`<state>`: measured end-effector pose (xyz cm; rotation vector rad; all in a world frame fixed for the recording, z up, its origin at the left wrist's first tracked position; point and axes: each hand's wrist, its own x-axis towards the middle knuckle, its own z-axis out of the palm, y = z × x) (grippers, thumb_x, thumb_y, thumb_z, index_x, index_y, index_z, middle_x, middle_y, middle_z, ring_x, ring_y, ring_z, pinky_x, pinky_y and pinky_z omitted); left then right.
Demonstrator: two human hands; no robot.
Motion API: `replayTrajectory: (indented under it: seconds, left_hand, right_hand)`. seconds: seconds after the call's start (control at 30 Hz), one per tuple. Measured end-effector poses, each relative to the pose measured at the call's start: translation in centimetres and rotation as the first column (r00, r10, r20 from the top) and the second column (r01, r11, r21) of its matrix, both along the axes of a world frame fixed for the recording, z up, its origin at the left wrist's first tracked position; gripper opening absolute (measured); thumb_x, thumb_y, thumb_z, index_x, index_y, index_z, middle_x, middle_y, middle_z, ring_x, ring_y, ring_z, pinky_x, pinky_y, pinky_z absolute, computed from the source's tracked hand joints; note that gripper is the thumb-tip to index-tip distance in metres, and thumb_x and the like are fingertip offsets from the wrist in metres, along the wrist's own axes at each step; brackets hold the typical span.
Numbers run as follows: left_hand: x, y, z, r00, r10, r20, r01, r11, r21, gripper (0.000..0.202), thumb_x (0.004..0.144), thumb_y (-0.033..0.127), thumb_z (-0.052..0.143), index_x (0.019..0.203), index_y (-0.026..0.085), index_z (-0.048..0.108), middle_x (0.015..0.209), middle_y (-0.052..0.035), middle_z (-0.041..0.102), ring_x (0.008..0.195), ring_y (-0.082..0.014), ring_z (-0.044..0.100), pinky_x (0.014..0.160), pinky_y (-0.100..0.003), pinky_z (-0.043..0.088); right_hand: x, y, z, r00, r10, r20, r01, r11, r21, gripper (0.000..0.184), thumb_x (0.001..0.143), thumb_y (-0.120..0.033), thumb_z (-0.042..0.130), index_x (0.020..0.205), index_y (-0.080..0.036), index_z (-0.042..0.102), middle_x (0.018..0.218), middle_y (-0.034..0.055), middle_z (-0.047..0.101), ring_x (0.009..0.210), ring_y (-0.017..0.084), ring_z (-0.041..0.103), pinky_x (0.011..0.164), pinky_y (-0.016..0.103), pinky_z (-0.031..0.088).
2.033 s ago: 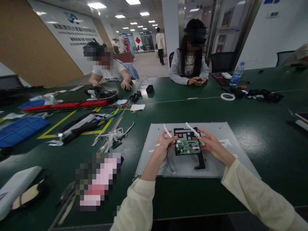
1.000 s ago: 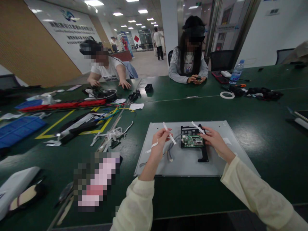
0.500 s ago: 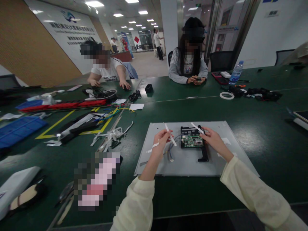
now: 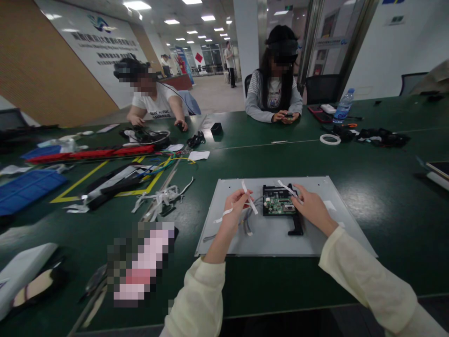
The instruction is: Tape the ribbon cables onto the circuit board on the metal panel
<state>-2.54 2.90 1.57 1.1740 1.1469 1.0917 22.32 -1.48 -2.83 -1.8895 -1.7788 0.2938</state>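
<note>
A thin strip of white tape point(image 4: 249, 198) is pinched between the fingertips of my left hand point(image 4: 234, 211), above the left half of a grey metal panel point(image 4: 224, 243). Another short white strip point(image 4: 223, 215) lies across that hand's side. My right hand point(image 4: 313, 207) grips a second strip of white tape point(image 4: 286, 188) over the edge of a black plastic bracket point(image 4: 297, 226). Set in the bracket is a green circuit board point(image 4: 277, 206). Grey cables point(image 4: 247, 223) run from it toward the left, partly hidden by my left hand.
Left of the panel lies a tangle of white strips point(image 4: 164, 199), with a pixelated phone-like object point(image 4: 149, 262) nearer me. A blue tray point(image 4: 31, 189) stands far left. Across the table sit two people, near a tape roll point(image 4: 330, 139) and a water bottle point(image 4: 344, 106).
My right hand has shifted slightly with its tape strip, its fingers now a little lower on the bracket's edge. My left hand stays almost still. Across the table, a co-worker's hand has lifted slightly.
</note>
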Motion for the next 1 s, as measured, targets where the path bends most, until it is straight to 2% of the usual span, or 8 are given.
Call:
replayTrajectory:
  seconds: [0.2, 0.33, 0.47, 0.6, 0.87, 1.0]
  left_hand:
    - [0.1, 0.0, 0.0, 1.000, 0.004, -0.010, -0.005, 1.000, -0.008, 0.022, 0.069, 0.035, 0.066, 0.081, 0.016, 0.069, 0.068, -0.0042, 0.065, 0.064, -0.0138, 0.059, 0.057, -0.021, 0.045]
    - [0.0, 0.1, 0.0, 1.000, -0.008, -0.008, 0.008, 1.000, -0.008, 0.022, 0.070, 0.035, 0.065, 0.081, 0.016, 0.068, 0.069, -0.0042, 0.065, 0.065, -0.0132, 0.060, 0.059, -0.020, 0.045]
    - [0.0, 0.0, -0.1, 1.000, -0.015, -0.008, 0.015, 1.000, -0.006, 0.023, 0.070, 0.035, 0.065, 0.082, 0.015, 0.068, 0.069, -0.0041, 0.064, 0.065, -0.0131, 0.059, 0.059, -0.020, 0.044]
    - [0.2, -0.2, 0.0, 0.998, -0.060, 0.003, 0.060, 0.998, -0.009, 0.021, 0.069, 0.033, 0.065, 0.079, 0.015, 0.067, 0.062, -0.0001, 0.059, 0.059, -0.0100, 0.054, 0.057, -0.019, 0.041]
    - [0.6, -0.3, -0.5, 0.989, -0.147, -0.034, 0.147, 0.989, -0.007, 0.026, 0.071, 0.036, 0.065, 0.081, 0.013, 0.066, 0.062, 0.0001, 0.056, 0.057, -0.0098, 0.051, 0.055, -0.020, 0.039]
    - [1.1, -0.6, -0.5, 0.972, -0.236, -0.005, 0.235, 0.971, -0.034, 0.026, 0.071, 0.037, 0.066, 0.082, 0.013, 0.065, 0.063, -0.0002, 0.058, 0.058, -0.0103, 0.053, 0.058, -0.022, 0.041]
  right_hand:
    - [-0.3, -0.2, 0.3, 1.000, 0.014, 0.016, -0.014, 1.000, -0.011, 0.057, 0.086, -0.032, 0.046, 0.140, -0.017, 0.036, 0.065, 0.0008, 0.062, 0.058, 0.018, 0.056, 0.055, 0.025, 0.032]
    - [-0.1, 0.0, 0.1, 0.999, 0.019, -0.030, -0.019, 1.000, -0.014, 0.054, 0.085, -0.031, 0.048, 0.137, -0.018, 0.041, 0.065, 0.0001, 0.062, 0.057, 0.017, 0.056, 0.056, 0.026, 0.033]
    - [0.5, 0.3, -0.7, 0.982, 0.029, -0.187, -0.024, 0.999, 0.030, 0.045, 0.084, -0.032, 0.048, 0.127, -0.019, 0.051, 0.065, -0.0007, 0.063, 0.061, 0.017, 0.058, 0.061, 0.027, 0.039]
    - [0.8, 0.6, -1.3, 0.956, 0.032, -0.293, -0.014, 0.998, 0.061, 0.039, 0.083, -0.036, 0.050, 0.117, -0.019, 0.058, 0.067, 0.0000, 0.065, 0.062, 0.017, 0.060, 0.063, 0.027, 0.041]
    - [0.7, 0.5, -0.9, 0.955, 0.029, -0.294, -0.009, 0.998, 0.070, 0.038, 0.087, -0.040, 0.045, 0.116, -0.022, 0.060, 0.069, 0.0011, 0.066, 0.064, 0.018, 0.061, 0.066, 0.029, 0.043]
    - [0.6, 0.4, -0.8, 0.965, 0.027, -0.259, -0.013, 0.998, 0.055, 0.037, 0.088, -0.036, 0.043, 0.120, -0.022, 0.057, 0.073, 0.0014, 0.067, 0.068, 0.019, 0.062, 0.069, 0.029, 0.044]
